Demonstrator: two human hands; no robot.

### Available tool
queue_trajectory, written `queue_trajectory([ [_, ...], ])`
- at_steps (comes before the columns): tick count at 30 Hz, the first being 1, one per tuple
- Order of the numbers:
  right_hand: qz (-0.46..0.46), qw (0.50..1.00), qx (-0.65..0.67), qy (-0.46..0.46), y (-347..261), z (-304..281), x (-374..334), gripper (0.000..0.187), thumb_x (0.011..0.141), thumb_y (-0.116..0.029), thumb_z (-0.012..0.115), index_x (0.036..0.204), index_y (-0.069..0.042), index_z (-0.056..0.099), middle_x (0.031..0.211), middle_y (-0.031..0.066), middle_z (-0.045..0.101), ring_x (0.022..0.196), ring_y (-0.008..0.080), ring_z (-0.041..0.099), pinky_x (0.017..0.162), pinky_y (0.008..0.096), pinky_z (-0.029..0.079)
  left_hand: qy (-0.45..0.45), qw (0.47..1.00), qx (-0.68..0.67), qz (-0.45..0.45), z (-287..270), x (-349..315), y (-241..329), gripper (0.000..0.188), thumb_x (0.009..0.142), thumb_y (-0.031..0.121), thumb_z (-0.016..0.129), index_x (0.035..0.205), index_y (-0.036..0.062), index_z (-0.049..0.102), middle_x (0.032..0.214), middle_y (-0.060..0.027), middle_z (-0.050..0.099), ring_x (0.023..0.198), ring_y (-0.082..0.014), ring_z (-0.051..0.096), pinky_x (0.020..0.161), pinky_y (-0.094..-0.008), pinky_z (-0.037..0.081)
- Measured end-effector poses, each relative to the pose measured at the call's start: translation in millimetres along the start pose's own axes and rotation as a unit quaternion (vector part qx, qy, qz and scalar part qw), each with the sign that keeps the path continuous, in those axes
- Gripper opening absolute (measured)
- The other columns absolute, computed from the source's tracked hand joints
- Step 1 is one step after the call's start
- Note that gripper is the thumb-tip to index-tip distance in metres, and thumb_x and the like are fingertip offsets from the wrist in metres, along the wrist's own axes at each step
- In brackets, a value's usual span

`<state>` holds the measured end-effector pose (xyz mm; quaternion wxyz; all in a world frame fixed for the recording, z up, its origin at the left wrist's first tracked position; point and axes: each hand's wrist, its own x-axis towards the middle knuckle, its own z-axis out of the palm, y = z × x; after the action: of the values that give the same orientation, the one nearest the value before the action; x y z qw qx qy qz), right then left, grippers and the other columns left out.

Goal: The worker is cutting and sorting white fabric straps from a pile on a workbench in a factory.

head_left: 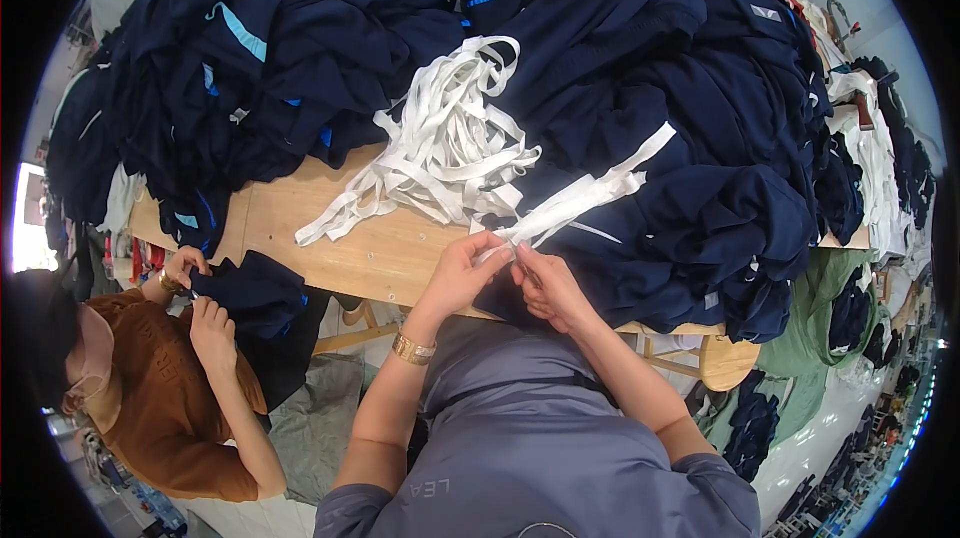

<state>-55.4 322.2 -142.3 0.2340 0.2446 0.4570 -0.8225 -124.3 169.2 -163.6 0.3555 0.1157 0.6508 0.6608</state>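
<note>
A bundle of white fabric strips (590, 196) lies across dark navy cloth, slanting up to the right from my fingers. My left hand (462, 276) pinches its near end between thumb and fingertips. Close beside it, my right hand (552, 290) is closed at the same end, with thumb and forefinger on the strips. A small dark thing shows under the right fingers, too hidden to name. Just beyond my hands a loose, tangled heap of white strips (440, 143) rests partly on the wooden table (385, 256) and partly against the navy garments.
Navy garments (660, 58) are heaped over most of the table. At the left, a co-worker in a brown top (180, 408) handles a navy cloth piece (255, 293). A round wooden stool (728, 363) stands below the table's right edge, near green cloth (815, 313).
</note>
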Motion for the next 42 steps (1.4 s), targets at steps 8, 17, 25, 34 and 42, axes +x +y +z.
queue_trajectory([
  [8, -0.015, 1.0, 0.003, 0.026, 0.5, 0.1, 1.4, 0.043, 0.092, -0.044, 0.044, 0.069, -0.008, 0.046, 0.042, -0.0067, 0.03, 0.029, 0.0028, 0.022, 0.029, 0.0193, 0.015, 0.004, 1.0, 0.003, -0.003, -0.6, -1.5, 3.8, 0.018, 0.086, 0.022, 0.06, 0.086, 0.0039, 0.059, 0.069, 0.004, 0.054, 0.058, -0.0026, 0.046, 0.053, -0.0178, 0.038],
  [17, -0.206, 0.962, -0.173, 0.054, -9.3, -3.8, 3.4, 0.019, 0.087, -0.02, 0.06, 0.078, -0.005, 0.053, 0.06, -0.0061, 0.045, 0.054, 0.0023, 0.037, 0.048, 0.0194, 0.03, 0.023, 0.983, 0.157, 0.09, 11.3, -7.1, 24.5, 0.019, 0.084, 0.02, 0.061, 0.086, 0.0017, 0.061, 0.07, 0.0005, 0.056, 0.065, -0.0065, 0.051, 0.059, -0.0226, 0.042],
  [25, -0.371, 0.86, -0.204, 0.285, -95.2, -72.6, -17.1, 0.017, 0.09, -0.016, 0.055, 0.079, -0.003, 0.052, 0.066, -0.0055, 0.045, 0.06, 0.0016, 0.035, 0.052, 0.0178, 0.03, 0.033, 0.995, 0.089, 0.026, -17.5, -8.1, 33.5, 0.02, 0.087, 0.019, 0.058, 0.09, 0.0002, 0.062, 0.066, 0.0046, 0.052, 0.063, -0.002, 0.045, 0.058, -0.0186, 0.037],
  [34, -0.374, 0.686, -0.427, 0.456, -116.4, -121.9, -7.6, 0.027, 0.083, -0.023, 0.062, 0.082, 0.002, 0.053, 0.061, 0.0108, 0.052, 0.055, 0.0172, 0.05, 0.055, 0.0302, 0.04, 0.072, 0.981, 0.163, 0.072, -20.5, 10.1, 8.2, 0.021, 0.089, 0.02, 0.056, 0.084, -0.0003, 0.06, 0.063, 0.0069, 0.044, 0.059, -0.0024, 0.035, 0.051, -0.0193, 0.029],
  [42, -0.365, 0.897, -0.046, 0.244, -69.2, -68.8, -23.8, 0.045, 0.095, -0.043, 0.034, 0.084, -0.004, 0.053, 0.046, -0.0061, 0.028, 0.034, 0.0035, 0.023, 0.033, 0.0198, 0.017, 0.111, 0.967, 0.213, 0.09, -11.7, 3.5, 14.1, 0.023, 0.089, 0.021, 0.055, 0.082, -0.0011, 0.057, 0.062, 0.0023, 0.046, 0.06, -0.0053, 0.038, 0.053, -0.0225, 0.034],
])
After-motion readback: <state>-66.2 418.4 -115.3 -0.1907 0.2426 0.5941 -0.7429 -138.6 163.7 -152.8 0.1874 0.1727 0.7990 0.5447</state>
